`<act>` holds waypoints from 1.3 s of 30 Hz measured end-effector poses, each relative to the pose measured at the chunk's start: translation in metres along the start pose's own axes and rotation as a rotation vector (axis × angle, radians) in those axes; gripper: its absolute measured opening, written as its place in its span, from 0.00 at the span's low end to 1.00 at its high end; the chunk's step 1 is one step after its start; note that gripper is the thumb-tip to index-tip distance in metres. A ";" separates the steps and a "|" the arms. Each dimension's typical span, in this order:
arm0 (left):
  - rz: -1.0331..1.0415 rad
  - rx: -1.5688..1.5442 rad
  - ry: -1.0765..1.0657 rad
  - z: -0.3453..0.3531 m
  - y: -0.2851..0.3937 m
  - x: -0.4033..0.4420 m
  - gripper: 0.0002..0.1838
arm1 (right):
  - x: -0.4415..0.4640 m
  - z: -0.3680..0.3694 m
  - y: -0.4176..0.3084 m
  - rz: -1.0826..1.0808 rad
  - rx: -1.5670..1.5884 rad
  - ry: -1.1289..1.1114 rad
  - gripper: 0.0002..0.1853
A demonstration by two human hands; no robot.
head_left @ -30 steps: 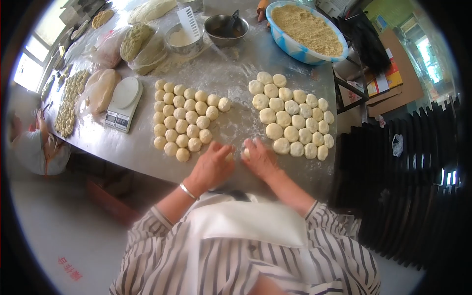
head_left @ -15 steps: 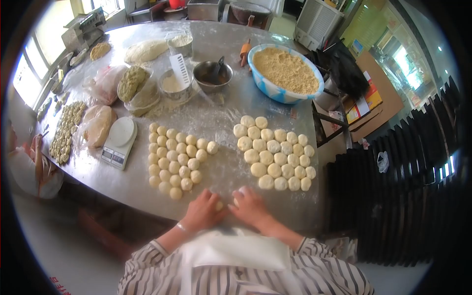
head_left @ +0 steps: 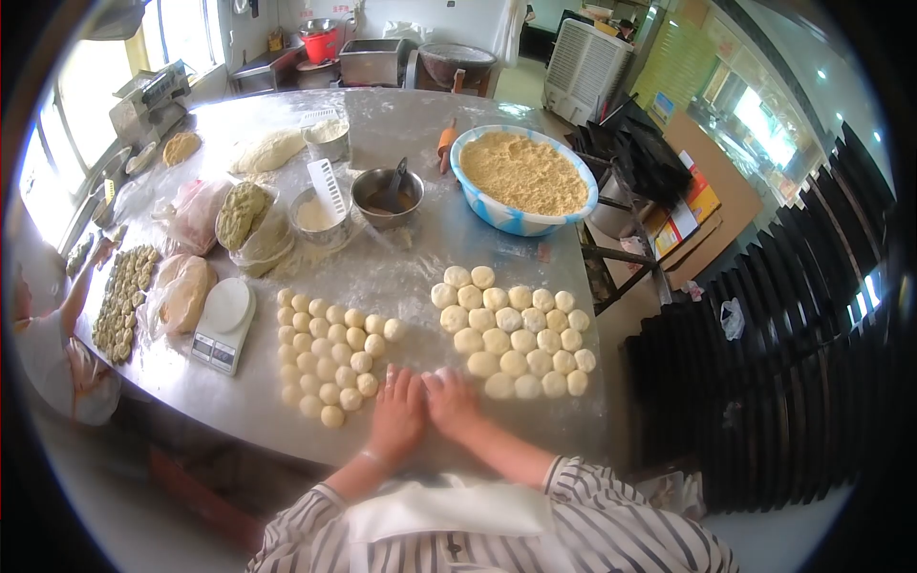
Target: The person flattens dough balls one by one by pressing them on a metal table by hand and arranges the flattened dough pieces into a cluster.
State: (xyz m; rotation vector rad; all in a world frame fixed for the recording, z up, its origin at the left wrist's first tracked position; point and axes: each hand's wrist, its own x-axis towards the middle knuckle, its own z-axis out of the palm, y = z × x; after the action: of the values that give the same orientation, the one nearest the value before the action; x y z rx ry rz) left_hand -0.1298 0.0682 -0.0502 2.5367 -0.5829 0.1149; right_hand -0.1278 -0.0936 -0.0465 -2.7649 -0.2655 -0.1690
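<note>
Side by side at the table's near edge are my left hand (head_left: 398,409) and my right hand (head_left: 451,405), palms down, nearly touching. Their fingers are pressed together and curved over the steel surface; whatever lies under them is hidden. Just beyond my left hand is a block of small pale dough balls (head_left: 323,346) in rows. Ahead of my right hand sits a second group of larger, flatter dough balls (head_left: 509,319). Left of the small balls rests a white kitchen scale (head_left: 226,307) with nothing on its plate.
Farther back on the table (head_left: 449,250) stand a blue-white basin of yellow crumbs (head_left: 523,176), a steel bowl (head_left: 387,199), a flour bowl (head_left: 319,216) and bagged dough (head_left: 187,291). Another person (head_left: 57,349) is at the far left. Black trays (head_left: 755,401) are stacked right.
The view has tilted up, showing more of the room. My hands have come closer together with fingers pointing forward; the pale dough seen at each hand earlier no longer shows.
</note>
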 end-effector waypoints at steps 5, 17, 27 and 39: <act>0.036 0.054 -0.038 0.006 -0.006 -0.002 0.29 | -0.004 0.008 0.004 -0.053 -0.050 0.020 0.17; -0.002 0.028 -0.054 -0.026 0.007 0.002 0.26 | -0.012 0.011 0.018 -0.034 0.098 -0.032 0.18; -0.267 -0.219 -0.511 -0.076 0.003 -0.018 0.26 | -0.044 -0.064 0.008 0.191 0.256 -0.497 0.24; 0.067 0.052 -0.198 -0.051 0.009 -0.018 0.13 | -0.041 -0.027 0.001 -0.124 0.067 0.156 0.18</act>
State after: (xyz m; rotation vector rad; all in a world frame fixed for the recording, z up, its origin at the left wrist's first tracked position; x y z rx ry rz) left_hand -0.1480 0.0945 -0.0062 2.5971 -0.7503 -0.1007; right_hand -0.1699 -0.1109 -0.0277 -2.6525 -0.3939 -0.3979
